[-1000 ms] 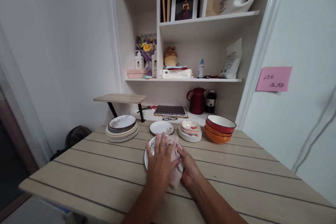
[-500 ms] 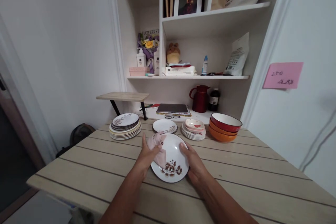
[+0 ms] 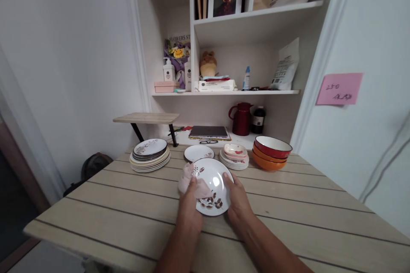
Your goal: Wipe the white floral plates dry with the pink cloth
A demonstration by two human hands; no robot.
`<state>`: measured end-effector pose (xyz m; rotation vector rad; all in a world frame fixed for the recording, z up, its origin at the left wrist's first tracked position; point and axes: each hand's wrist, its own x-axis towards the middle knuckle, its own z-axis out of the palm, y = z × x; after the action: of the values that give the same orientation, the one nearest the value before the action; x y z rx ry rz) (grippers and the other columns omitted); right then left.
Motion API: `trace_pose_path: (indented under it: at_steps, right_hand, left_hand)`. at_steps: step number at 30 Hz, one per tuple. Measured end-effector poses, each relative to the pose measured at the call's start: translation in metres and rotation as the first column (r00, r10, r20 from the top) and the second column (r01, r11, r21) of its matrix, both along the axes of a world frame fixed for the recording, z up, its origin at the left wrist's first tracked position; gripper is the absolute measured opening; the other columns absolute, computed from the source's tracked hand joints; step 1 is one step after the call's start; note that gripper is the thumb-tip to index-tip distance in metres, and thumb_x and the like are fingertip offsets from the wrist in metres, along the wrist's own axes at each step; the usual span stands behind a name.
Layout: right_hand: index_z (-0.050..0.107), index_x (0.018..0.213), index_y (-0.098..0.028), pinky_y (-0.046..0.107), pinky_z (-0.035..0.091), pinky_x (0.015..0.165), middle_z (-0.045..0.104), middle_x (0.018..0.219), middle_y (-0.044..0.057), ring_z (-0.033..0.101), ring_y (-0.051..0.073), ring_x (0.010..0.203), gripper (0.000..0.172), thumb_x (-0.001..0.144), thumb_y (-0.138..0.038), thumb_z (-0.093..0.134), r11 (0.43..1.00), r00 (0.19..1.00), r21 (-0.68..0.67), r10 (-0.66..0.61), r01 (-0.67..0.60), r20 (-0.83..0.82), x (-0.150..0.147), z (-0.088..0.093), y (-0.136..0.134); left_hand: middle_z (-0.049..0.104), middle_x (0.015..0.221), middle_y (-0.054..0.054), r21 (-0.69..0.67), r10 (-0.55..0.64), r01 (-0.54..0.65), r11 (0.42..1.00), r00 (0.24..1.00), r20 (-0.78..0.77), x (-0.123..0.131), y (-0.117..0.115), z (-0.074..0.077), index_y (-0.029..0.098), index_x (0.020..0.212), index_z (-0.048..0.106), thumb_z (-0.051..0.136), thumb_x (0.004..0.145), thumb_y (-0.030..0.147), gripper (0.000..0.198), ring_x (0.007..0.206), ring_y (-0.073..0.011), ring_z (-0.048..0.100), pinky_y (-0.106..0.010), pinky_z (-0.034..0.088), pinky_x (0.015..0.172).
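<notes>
A white plate [image 3: 218, 185] with a dark rim and brown flower print is held tilted above the table, its face toward me. My right hand [image 3: 236, 194] grips its right edge, thumb on the face and fingers behind. At the left edge, my left hand [image 3: 190, 202] pinches a pale pink cloth [image 3: 185, 181] against the plate; part of the cloth lies over the face, and the fingers behind are hidden. Just beyond is another white plate [image 3: 199, 152] with a dark rim, lying on the table.
A stack of plates [image 3: 150, 155] stands at the left by a small wooden riser [image 3: 146, 117]. Small dishes [image 3: 235, 156] and nested red and orange bowls [image 3: 272, 153] are to the right. Behind are glasses [image 3: 209, 142], a laptop [image 3: 208, 131] and a red jug [image 3: 242, 119].
My left hand has moved right and closed on the plate's left edge with the cloth. The plate has shifted slightly right and turned a little. The whole view has shifted slightly.
</notes>
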<state>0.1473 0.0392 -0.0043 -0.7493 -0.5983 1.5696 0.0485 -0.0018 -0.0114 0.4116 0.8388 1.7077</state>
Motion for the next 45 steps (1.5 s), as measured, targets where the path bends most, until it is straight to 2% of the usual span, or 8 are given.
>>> trace_pose_path:
  at_steps: [4, 9, 14, 20, 26, 35, 40, 45]
  right_hand:
    - [0.057, 0.112, -0.021, 0.031, 0.058, 0.066, 0.074, 0.08, 0.001, 0.068, 0.019, 0.069, 0.041, 0.073, -0.029, 0.07, 0.996, 0.995, -0.016, -0.087, 0.086, -0.04, 0.001, -0.004, 0.003]
    - [0.055, 0.117, -0.023, 0.036, 0.058, 0.072, 0.075, 0.086, 0.001, 0.07, 0.021, 0.074, 0.043, 0.076, -0.029, 0.068, 0.995, 0.989, -0.039, -0.094, 0.09, -0.116, 0.009, -0.01, 0.011]
    - [0.049, 0.128, -0.015, 0.043, 0.056, 0.079, 0.075, 0.092, 0.01, 0.071, 0.026, 0.079, 0.048, 0.083, -0.028, 0.061, 0.996, 0.983, -0.074, 0.027, -0.041, -0.183, 0.011, -0.005, 0.017]
    - [0.046, 0.133, -0.017, 0.048, 0.054, 0.083, 0.074, 0.099, 0.012, 0.071, 0.028, 0.086, 0.051, 0.085, -0.029, 0.058, 0.988, 0.973, -0.107, 0.091, -0.115, -0.21, 0.018, 0.006, 0.013]
    - [0.048, 0.13, -0.018, 0.046, 0.053, 0.084, 0.075, 0.094, 0.009, 0.071, 0.026, 0.083, 0.055, 0.08, -0.03, 0.066, 0.988, 0.978, -0.075, 0.121, -0.135, -0.167, 0.014, 0.004, 0.004]
    - [0.042, 0.135, -0.03, 0.04, 0.055, 0.076, 0.071, 0.11, 0.006, 0.068, 0.024, 0.089, 0.065, 0.076, -0.036, 0.07, 0.962, 0.959, 0.04, 0.272, -0.27, -0.083, 0.009, 0.018, -0.013]
    - [0.049, 0.127, -0.024, 0.033, 0.055, 0.063, 0.073, 0.103, 0.008, 0.069, 0.023, 0.078, 0.066, 0.067, -0.025, 0.076, 0.935, 0.924, 0.08, 0.324, -0.346, 0.204, 0.015, 0.025, -0.011]
    - [0.055, 0.118, -0.017, 0.039, 0.055, 0.071, 0.074, 0.095, 0.011, 0.07, 0.025, 0.077, 0.053, 0.071, -0.032, 0.075, 0.881, 0.87, 0.038, 0.457, -0.471, 0.186, 0.021, 0.023, -0.006]
  left_hand:
    - [0.063, 0.125, -0.011, -0.055, 0.103, -0.094, 0.994, 0.974, 0.203, 0.034, 0.0, 0.0, 0.022, 0.131, 0.048, 0.057, 0.086, 0.034, 0.048, 0.114, -0.0253, 0.06, -0.037, 0.052, 0.092]
    - [0.064, 0.125, -0.007, -0.023, 0.101, -0.099, 0.995, 0.969, 0.224, 0.051, 0.0, 0.005, 0.025, 0.132, 0.048, 0.06, 0.083, 0.021, 0.052, 0.116, -0.0246, 0.059, -0.035, 0.05, 0.095]
    - [0.06, 0.131, -0.005, 0.081, -0.08, 0.077, 0.994, 0.996, 0.036, 0.023, -0.015, 0.015, 0.029, 0.134, 0.047, 0.077, 0.072, 0.02, 0.069, 0.123, -0.0246, 0.053, -0.034, 0.044, 0.101]
    - [0.055, 0.135, -0.015, 0.214, -0.492, 0.484, 0.849, 0.871, -0.018, -0.03, -0.032, 0.019, 0.019, 0.131, 0.053, 0.064, 0.067, 0.069, 0.082, 0.128, -0.0319, 0.047, -0.044, 0.037, 0.106]
    - [0.06, 0.13, -0.01, 0.017, -0.295, 0.309, 0.951, 0.921, -0.254, -0.039, -0.036, 0.025, 0.027, 0.14, 0.04, 0.072, 0.076, 0.043, 0.072, 0.123, -0.0262, 0.053, -0.041, 0.038, 0.106]
    - [0.07, 0.11, -0.015, -0.017, -0.195, 0.201, 0.979, 0.92, -0.341, -0.045, -0.02, 0.029, 0.015, 0.118, 0.06, 0.076, 0.072, 0.035, 0.053, 0.1, -0.0293, 0.066, -0.04, 0.051, 0.088]
    - [0.072, 0.101, -0.015, -0.101, -0.322, 0.315, 0.944, 0.804, -0.5, -0.079, -0.005, 0.035, 0.012, 0.112, 0.063, 0.075, 0.072, 0.04, 0.05, 0.09, -0.0278, 0.069, -0.039, 0.052, 0.083]
    - [0.073, 0.099, -0.013, -0.2, -0.518, 0.503, 0.841, 0.64, -0.568, -0.085, -0.001, 0.038, 0.013, 0.106, 0.067, 0.078, 0.069, 0.039, 0.046, 0.093, -0.0274, 0.068, -0.036, 0.051, 0.086]
